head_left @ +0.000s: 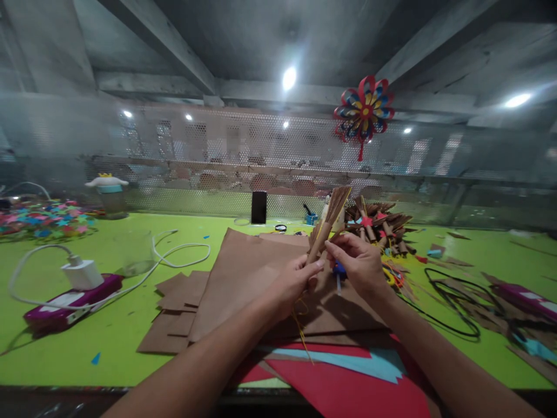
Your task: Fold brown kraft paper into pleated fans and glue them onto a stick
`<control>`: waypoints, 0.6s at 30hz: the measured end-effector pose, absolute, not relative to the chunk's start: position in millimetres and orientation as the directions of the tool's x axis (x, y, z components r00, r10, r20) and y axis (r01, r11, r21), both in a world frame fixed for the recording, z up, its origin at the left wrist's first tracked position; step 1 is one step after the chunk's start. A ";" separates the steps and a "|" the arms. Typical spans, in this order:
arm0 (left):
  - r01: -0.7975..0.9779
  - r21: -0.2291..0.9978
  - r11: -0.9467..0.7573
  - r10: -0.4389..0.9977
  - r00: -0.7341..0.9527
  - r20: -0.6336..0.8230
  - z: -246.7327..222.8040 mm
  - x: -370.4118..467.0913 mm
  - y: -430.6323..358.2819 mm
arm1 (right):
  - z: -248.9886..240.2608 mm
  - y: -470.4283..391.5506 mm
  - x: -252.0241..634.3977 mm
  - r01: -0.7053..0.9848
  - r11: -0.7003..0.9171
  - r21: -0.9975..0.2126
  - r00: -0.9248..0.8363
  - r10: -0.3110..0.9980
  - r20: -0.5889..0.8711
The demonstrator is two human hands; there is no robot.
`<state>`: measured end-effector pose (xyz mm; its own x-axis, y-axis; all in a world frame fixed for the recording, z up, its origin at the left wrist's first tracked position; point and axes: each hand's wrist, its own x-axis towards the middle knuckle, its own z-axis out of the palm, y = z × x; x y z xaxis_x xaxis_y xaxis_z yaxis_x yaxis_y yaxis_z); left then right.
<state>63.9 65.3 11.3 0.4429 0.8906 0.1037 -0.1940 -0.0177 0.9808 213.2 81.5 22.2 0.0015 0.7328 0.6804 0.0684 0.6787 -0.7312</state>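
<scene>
My left hand is closed round the lower end of a small brown paper broom, its fringed end pointing up and to the right. Yellow string hangs below that hand. Close by the broom's right side, my right hand has thumb and fingertips pinched together; what lies between them is too small to make out. Partly hidden under it is a blue object with a pale stem. Beneath both hands lie large brown paper sheets.
Several finished paper brooms with red stars are heaped at right, near a black cable. Red paper overhangs the front edge. Left are brown pieces, a purple power strip, a clear cup. A phone stands behind.
</scene>
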 end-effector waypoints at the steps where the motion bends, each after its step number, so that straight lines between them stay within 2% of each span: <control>1: -0.194 0.981 -0.022 0.891 0.441 0.107 11.3 64.0 65.2 | 22.3 81.5 213.1 0.074 0.682 -0.728 0.003 0.729 0.684; 18: -0.178 0.982 -0.068 0.899 0.416 0.138 10.1 65.3 66.7 | 19.8 77.4 210.6 0.090 0.711 -0.697 -0.003 0.700 0.714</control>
